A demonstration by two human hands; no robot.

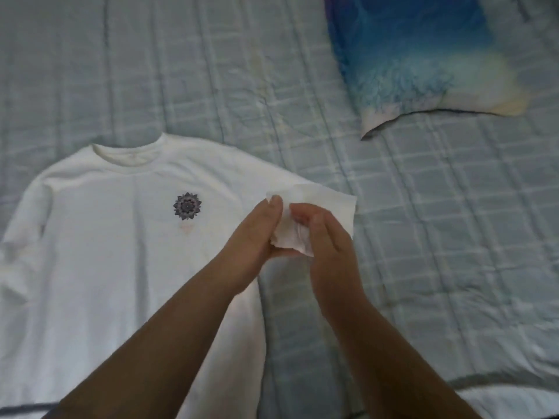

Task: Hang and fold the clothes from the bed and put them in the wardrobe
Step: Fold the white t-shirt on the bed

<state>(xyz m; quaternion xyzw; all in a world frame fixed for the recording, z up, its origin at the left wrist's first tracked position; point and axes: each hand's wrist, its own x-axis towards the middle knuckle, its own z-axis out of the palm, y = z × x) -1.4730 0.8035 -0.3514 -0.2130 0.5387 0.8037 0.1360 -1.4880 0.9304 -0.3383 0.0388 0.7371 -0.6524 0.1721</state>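
While white tee [106,252] lies flat — collar away, length near-to-far — L hand [251,237] & R hand [329,249] (together) grip its sleeve [328,197].

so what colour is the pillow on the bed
The pillow is mostly blue, fading to cream at its lower edge; head view.

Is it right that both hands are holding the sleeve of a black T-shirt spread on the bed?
Not quite: the head view shows the T-shirt is white, not black. The left hand and right hand do both hold its sleeve, and it lies spread on the bed.
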